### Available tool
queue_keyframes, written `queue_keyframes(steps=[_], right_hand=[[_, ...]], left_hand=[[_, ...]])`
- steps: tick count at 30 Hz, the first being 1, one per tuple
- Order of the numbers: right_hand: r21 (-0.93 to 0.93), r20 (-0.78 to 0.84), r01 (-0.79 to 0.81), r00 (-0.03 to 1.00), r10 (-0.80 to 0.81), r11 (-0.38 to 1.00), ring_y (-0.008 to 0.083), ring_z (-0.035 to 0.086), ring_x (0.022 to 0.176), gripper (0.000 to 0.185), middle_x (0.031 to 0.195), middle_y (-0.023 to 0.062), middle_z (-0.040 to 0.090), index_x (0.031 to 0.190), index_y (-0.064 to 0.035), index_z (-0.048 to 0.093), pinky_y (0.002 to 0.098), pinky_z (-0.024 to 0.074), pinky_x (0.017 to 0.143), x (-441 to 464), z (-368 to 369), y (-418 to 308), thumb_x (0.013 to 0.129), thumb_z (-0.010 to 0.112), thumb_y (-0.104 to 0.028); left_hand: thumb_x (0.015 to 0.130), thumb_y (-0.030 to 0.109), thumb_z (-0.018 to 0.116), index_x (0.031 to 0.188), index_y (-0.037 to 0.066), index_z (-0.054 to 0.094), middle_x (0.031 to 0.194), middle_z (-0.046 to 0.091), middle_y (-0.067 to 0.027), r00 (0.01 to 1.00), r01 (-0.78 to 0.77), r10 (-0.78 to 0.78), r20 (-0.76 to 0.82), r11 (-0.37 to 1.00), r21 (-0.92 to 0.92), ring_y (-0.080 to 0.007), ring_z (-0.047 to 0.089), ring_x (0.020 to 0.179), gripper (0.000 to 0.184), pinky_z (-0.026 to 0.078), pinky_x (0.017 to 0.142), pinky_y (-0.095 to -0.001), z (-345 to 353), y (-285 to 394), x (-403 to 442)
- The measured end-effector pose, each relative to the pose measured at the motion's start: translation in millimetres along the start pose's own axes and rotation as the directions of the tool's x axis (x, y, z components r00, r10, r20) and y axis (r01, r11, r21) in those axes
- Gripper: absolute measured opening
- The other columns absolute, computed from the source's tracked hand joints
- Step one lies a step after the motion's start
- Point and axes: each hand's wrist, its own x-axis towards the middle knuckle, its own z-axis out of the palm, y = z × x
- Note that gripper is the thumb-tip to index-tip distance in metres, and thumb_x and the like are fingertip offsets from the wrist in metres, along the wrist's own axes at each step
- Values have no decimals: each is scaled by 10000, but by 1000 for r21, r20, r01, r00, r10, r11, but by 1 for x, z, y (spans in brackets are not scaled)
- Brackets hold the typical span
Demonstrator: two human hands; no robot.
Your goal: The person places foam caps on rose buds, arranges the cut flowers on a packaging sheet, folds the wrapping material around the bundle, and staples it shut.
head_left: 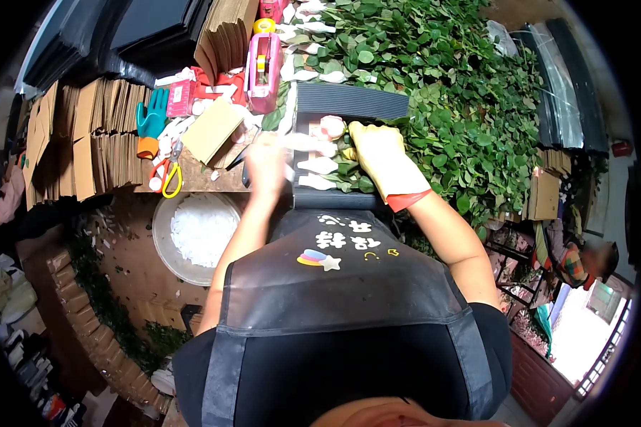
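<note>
My left hand (267, 167) is bare and smeared by motion, at the left edge of a black ribbed board (349, 101); what it holds is hidden. On my right hand (377, 153) is a pale yellow glove, its fingers closed at the leafy stems beside a pale pink bloom (332, 127). Whether they pinch a stem is too small to tell. White-wrapped blooms (318, 165) with green leaves lie between the ribbed board and a second ribbed strip (335, 198) nearer my apron.
Leafy stems (463, 107) cover the right side. At the left are scissors (172, 178), a teal glove (152, 121), cardboard pieces (110, 167) and a pink tape dispenser (263, 75). A white tub (161, 238) stands below. Another person (573, 263) is at far right.
</note>
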Motion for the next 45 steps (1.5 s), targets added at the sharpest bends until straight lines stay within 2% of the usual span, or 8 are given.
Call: queue_keyframes(steps=[6,11,18,23,28,33,41,45], right_hand=[[433,286,-86,957,-46,897,413,730,950,731,958,248,739,1362,26,580,474,575,845,-8,-53,14,871,805,-467],[-124,100,40,995,-27,992,309,756,787,870,858,132,742,1311,41,574,430,597,702,-4,-9,-12,737,859,-546],[-147,80,46,996,-35,988,318,746,727,932,821,126,743,1340,52,577,430,591,661,-5,9,-6,718,849,-587],[-135,172,29,985,-5,990,312,759,749,930,809,116,749,1354,50,556,415,593,661,0,-5,-12,735,869,-570],[-173,115,32,993,-12,984,266,760,739,971,841,95,754,1419,47,536,398,595,654,-2,9,-8,736,866,-558],[-177,104,17,995,2,984,293,767,776,772,862,112,760,1382,36,557,432,605,688,-4,22,-5,841,813,-452],[541,3,176,977,-211,822,334,711,774,286,862,145,745,1126,-75,764,445,553,738,-24,-92,-11,996,668,-311],[296,148,372,892,-427,880,364,724,799,228,848,135,741,998,-64,751,478,565,744,-24,-32,-7,938,745,-284]], left_hand=[[960,232,728,880,22,619,800,674,-31,909,151,-193,369,979,139,-93,602,716,250,498,649,-294,-64,5,19],[939,358,795,864,23,687,814,678,-65,777,35,-256,576,930,365,-133,590,733,360,495,687,-327,-21,31,-7],[965,133,700,823,18,700,707,621,19,947,206,-155,282,965,-163,-57,577,702,184,495,647,-281,-66,22,9],[830,537,854,858,61,753,839,755,-129,788,-88,-240,567,867,490,-261,720,771,488,549,745,-375,-35,74,-4],[936,371,800,828,28,727,708,644,-116,804,-180,-23,594,943,281,-190,648,686,367,509,660,-356,-6,26,-16],[1025,218,700,897,46,732,846,679,19,927,314,-290,238,947,-65,-68,605,762,217,498,687,-274,-84,48,13],[868,394,848,1011,12,695,940,727,-100,793,1,-240,561,920,393,-162,677,928,435,527,847,-314,-53,27,-14],[940,432,782,929,4,687,793,647,-64,648,-34,-167,743,968,247,-131,597,784,439,500,748,-324,-27,16,-3]])
